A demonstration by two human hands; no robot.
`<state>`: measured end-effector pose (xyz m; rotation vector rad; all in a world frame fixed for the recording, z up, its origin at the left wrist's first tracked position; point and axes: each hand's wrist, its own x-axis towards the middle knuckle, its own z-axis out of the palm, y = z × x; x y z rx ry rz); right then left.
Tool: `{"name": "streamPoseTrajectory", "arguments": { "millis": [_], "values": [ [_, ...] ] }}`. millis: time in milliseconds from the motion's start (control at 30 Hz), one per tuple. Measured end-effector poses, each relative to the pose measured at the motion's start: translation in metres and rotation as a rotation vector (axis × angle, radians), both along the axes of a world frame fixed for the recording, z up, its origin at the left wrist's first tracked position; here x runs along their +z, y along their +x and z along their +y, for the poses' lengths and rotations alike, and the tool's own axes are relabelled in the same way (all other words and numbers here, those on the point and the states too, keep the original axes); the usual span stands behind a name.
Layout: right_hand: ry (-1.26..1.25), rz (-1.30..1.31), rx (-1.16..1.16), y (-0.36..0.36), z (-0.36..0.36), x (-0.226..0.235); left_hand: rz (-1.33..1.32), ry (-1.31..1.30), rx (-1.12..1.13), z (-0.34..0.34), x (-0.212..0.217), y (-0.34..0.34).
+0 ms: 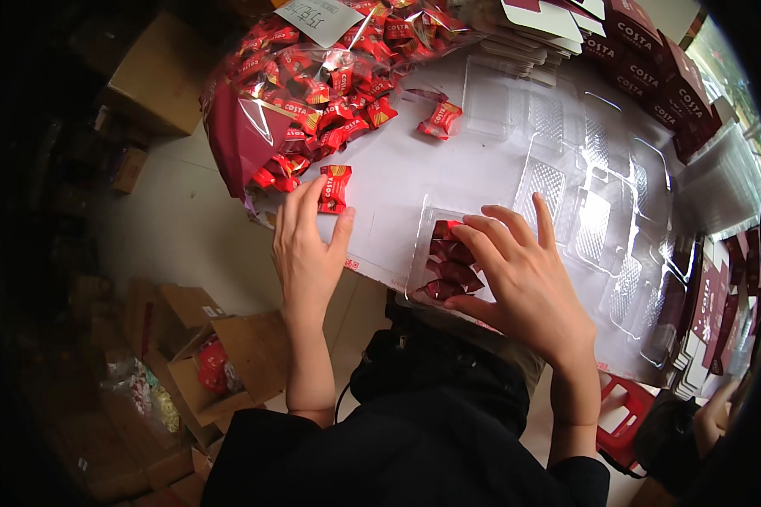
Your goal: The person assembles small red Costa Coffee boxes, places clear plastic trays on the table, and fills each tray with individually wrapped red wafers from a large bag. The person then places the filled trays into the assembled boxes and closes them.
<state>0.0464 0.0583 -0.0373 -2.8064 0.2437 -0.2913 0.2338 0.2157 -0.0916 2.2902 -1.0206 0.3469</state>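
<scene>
My left hand (300, 237) is at the table's near left edge, its forefinger and thumb around a small red wrapped packet (336, 188). A clear plastic tray (415, 262) lies in front of me with a row of packets (450, 264) in it, dark red ones and a bright red one at the far end. Over this tray my right hand (524, 275) is spread, its forefinger by the bright red packet and its thumb near the closest ones. Beyond my left hand a big clear bag (313, 84) spills over with the same red packets. One loose packet (440, 120) lies apart.
Several empty clear trays (596, 190) cover the table's right side. White and dark red cards (541, 29) are stacked at the back, next to dark red boxes (643, 51). Cardboard boxes (228, 363) stand on the floor at left. A red stool (624, 418) and another person's arm (714, 418) show at lower right.
</scene>
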Motion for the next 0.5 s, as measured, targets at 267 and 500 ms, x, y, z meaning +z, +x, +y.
{"name": "streamPoseTrajectory", "arguments": {
  "millis": [267, 500],
  "values": [
    [0.018, -0.018, -0.008, -0.003, 0.005, -0.001, -0.137, 0.274, 0.093, -0.022, -0.006, 0.012],
    [0.064, -0.027, -0.011, -0.007, 0.006, -0.004, 0.132, 0.279, -0.199, -0.046, 0.026, 0.006]
  ]
}}
